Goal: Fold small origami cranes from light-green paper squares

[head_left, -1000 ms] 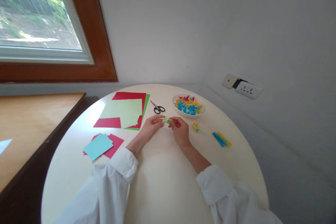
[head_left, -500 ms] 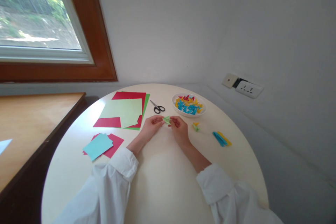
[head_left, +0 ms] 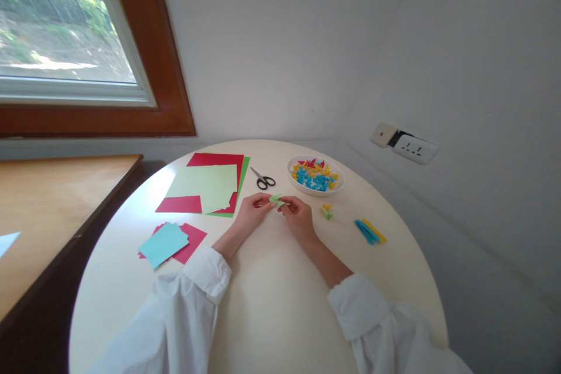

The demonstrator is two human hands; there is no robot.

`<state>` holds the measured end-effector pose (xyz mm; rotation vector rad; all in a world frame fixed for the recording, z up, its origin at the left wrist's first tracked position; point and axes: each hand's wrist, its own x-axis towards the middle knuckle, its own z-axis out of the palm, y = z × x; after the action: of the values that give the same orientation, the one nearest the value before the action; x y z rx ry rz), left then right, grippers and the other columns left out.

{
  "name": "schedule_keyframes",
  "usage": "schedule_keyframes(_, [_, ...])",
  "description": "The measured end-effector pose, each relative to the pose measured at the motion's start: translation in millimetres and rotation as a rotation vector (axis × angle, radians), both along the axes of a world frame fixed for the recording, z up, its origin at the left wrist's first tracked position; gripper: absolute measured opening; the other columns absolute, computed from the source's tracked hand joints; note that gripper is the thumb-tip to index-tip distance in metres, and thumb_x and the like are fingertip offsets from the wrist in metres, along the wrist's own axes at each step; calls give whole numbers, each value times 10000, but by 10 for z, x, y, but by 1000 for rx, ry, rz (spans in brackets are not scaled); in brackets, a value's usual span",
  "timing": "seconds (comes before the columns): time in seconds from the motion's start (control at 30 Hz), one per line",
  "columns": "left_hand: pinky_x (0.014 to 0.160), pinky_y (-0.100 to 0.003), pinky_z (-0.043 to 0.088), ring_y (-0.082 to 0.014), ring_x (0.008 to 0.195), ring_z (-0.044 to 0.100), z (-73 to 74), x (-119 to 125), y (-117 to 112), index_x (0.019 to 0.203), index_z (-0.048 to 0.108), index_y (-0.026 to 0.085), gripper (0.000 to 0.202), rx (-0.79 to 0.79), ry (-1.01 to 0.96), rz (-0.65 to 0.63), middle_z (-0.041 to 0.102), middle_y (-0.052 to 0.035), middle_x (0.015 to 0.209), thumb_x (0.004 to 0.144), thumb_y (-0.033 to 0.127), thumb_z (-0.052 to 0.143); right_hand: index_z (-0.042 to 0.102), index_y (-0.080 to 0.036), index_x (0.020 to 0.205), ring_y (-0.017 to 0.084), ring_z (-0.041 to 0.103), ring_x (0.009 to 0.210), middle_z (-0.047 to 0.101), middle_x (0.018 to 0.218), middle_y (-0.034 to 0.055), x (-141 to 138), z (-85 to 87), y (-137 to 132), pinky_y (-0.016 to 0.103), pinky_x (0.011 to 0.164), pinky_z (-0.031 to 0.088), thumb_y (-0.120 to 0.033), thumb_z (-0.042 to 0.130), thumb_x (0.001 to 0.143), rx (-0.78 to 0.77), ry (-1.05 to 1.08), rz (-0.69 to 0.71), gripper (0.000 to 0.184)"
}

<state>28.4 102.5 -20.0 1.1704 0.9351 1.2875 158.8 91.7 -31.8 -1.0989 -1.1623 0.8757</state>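
Between my two hands is a small piece of folded light green paper (head_left: 276, 198), pinched at its left side by my left hand (head_left: 253, 211) and at its right by my right hand (head_left: 300, 217). My fingertips hide part of its folds. Just beyond the hands lie scissors (head_left: 263, 179) with black handles. To the right of my right hand rest a small yellow and green folded paper piece (head_left: 326, 212) and, farther out, blue and yellow paper strips (head_left: 370, 232).
A white bowl (head_left: 291, 182) at the back holds many small folded paper figures in blue, yellow and red. Large green and red sheets (head_left: 204, 184) lie back left, with smaller light blue and red sheets (head_left: 165, 243) in front. The round table (head_left: 280, 310) stands against the wall.
The green paper has tilted between my fingers and now shows narrower, with separate points. My right hand has shifted slightly left. Everything else on the table stays put.
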Motion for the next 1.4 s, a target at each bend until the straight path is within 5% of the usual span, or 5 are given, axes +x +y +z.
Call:
schedule_keyframes(0.77, [574, -234, 375, -113, 567, 510, -9, -22, 17, 650, 687, 143, 232, -9, 44, 43, 617, 5, 569, 610, 367, 732, 651, -191, 782, 174, 651, 613, 703, 700, 33, -14, 61, -50, 314, 600, 528, -331, 621, 666, 64, -14, 34, 184])
schedule_keyframes(1.13, [634, -231, 425, -103, 630, 570, -23, -3, 23, 918, 599, 186, 395, -5, -63, 9, 654, 21, 691, 581, 321, 755, 674, -186, 738, 183, 645, 736, 688, 781, 40, -1, 55, -40, 300, 661, 529, -301, 618, 662, 66, -87, -15, 149])
schedule_keyframes(1.4, [672, -260, 439, -130, 649, 587, 15, -9, 7, 717, 659, 152, 286, -13, -41, 1, 675, -19, 681, 542, 339, 786, 682, -179, 731, 191, 645, 712, 709, 731, 40, -11, 27, -25, 307, 662, 521, -331, 636, 667, 42, -69, -9, 172])
